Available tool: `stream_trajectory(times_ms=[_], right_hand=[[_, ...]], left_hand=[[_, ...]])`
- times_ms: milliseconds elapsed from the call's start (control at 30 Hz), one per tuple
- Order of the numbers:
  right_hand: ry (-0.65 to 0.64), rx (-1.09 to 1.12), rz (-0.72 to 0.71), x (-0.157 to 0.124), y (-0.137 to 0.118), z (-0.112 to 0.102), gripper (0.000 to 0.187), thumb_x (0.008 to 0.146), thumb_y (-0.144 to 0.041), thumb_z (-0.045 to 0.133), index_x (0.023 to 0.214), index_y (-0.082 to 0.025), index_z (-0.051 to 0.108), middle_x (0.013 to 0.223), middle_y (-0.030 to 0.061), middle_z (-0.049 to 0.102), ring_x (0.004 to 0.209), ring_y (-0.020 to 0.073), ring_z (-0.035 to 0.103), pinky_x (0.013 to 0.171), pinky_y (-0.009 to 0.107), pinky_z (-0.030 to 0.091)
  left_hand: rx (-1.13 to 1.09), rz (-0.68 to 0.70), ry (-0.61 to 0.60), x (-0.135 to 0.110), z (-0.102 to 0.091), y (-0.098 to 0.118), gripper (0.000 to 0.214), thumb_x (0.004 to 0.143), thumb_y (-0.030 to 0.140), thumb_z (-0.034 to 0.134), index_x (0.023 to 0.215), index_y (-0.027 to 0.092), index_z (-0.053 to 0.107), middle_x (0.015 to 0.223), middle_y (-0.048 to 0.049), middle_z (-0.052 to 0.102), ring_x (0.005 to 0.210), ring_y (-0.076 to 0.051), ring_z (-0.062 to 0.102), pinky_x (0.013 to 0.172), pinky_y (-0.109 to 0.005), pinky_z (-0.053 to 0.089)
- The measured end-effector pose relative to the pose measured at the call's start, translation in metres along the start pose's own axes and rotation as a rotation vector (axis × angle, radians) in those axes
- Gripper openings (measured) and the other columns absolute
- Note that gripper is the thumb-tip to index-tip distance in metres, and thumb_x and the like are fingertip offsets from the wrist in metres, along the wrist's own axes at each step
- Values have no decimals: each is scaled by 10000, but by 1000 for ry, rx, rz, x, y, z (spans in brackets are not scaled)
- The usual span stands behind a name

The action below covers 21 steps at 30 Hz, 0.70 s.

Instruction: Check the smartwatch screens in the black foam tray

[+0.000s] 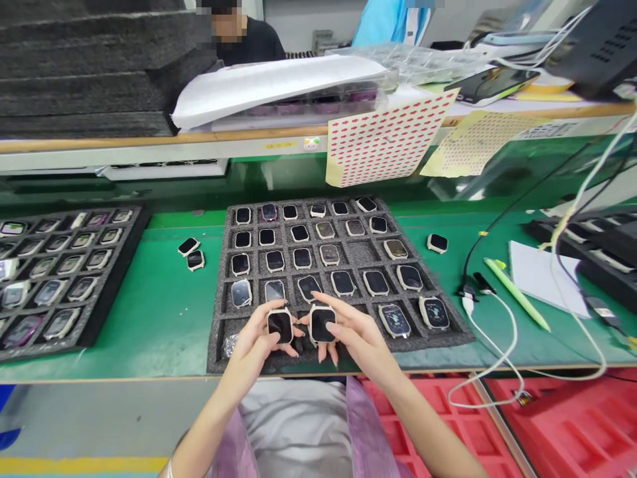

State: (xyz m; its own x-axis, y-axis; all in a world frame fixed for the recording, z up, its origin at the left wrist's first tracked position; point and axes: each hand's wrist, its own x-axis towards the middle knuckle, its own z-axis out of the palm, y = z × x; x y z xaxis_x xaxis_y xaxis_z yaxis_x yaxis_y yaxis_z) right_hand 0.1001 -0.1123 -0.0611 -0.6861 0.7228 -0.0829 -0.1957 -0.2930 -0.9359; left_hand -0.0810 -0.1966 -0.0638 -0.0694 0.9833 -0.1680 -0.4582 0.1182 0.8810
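Note:
My left hand [259, 337] grips a smartwatch case [279, 325] with a dark screen and a pale frame, thumb on its lower left edge. In my right hand [355, 332] is a similar smartwatch case [323, 323], its dark screen facing up under my thumb. Both are held side by side, a small gap apart, above the near edge of a grey foam tray [363, 252]. Most of the tray's compartments hold more watch cases without straps. Two at the near right, such as this watch [434, 313], have lit screens. My hands hide some near compartments.
Another foam tray [141, 232] of watches lies left. Two loose watches [195, 259] sit between the trays, and one watch [437, 243] lies right. Beyond it are white cables [507, 332], a green pen [517, 294] and paper [542, 272]. A shelf [279, 143] crosses behind; people are beyond.

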Motion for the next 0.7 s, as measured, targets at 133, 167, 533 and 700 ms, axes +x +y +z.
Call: stream_trajectory(times_ms=[133, 167, 533, 700], right_hand=[[-18, -17, -23, 1, -3, -1, 489, 900, -262, 570, 1363, -211, 421, 1110, 129, 646, 619, 147, 652, 455, 216, 486], [-42, -1, -32, 2, -3, -1, 500, 901, -265, 572, 1371, -220, 408, 1148, 136, 627, 659, 159, 655, 474, 230, 504], [-100, 66, -40, 2, 1, -2, 345, 880, -190, 623, 1219, -222, 568, 809, 33, 667, 609, 139, 644, 584, 269, 552], [-101, 98, -23, 2, -1, 0, 423, 862, -225, 643, 1272, -218, 537, 1060, 101, 642, 606, 139, 651, 524, 252, 537]], left_hand=[[93, 29, 19, -1, 3, 1, 415, 825, 168, 527, 1229, 226, 449, 1015, -55, 594, 934, -206, 603, 668, -274, 527], [132, 38, 39, -1, 4, 1, 420, 821, 174, 552, 1223, 224, 441, 966, -43, 595, 865, -183, 609, 635, -252, 518], [376, -26, 127, 1, 20, 2, 201, 826, 197, 563, 976, 215, 431, 540, 107, 445, 391, -42, 397, 392, -133, 309], [353, 20, 167, 4, 25, 1, 220, 824, 212, 570, 989, 216, 425, 580, 100, 431, 404, -43, 377, 394, -143, 304]])
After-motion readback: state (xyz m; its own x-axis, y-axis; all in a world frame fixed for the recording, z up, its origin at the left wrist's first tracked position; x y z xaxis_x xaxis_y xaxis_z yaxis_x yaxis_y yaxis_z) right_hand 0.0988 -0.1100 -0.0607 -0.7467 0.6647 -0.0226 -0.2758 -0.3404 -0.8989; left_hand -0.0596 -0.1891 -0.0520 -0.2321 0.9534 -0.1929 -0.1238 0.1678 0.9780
